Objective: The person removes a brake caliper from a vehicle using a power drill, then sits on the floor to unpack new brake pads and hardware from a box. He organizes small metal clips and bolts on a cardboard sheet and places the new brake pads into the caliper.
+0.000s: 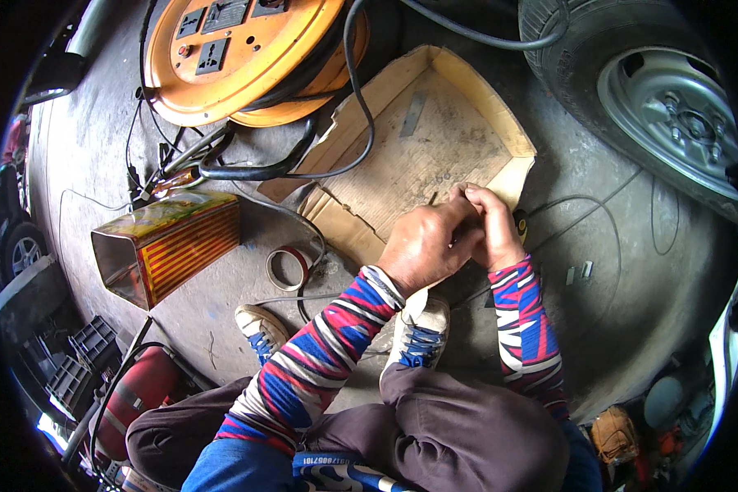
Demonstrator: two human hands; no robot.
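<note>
My left hand (431, 243) is closed, its fingers curled inward and mostly hidden behind its back and thumb. Against it presses my right hand (497, 228), also closed, with its fingertips meeting the left ones. Whatever lies between the fingers is too small and covered to make out. Both hands are above the near right part of a shallow, torn cardboard tray (361, 184). Inside the tray are a flat grey strip (413, 113) and a few tiny ring-like pieces (443, 177) just beyond my fingers.
An orange cable reel (172, 90) with sockets stands far left, its black cable looping over the tray. A wheel with a tyre (566, 74) is far right. Left of the tray are an open rectangular tin (190, 254) and a tape roll (271, 270). A red tank (143, 392) is near left.
</note>
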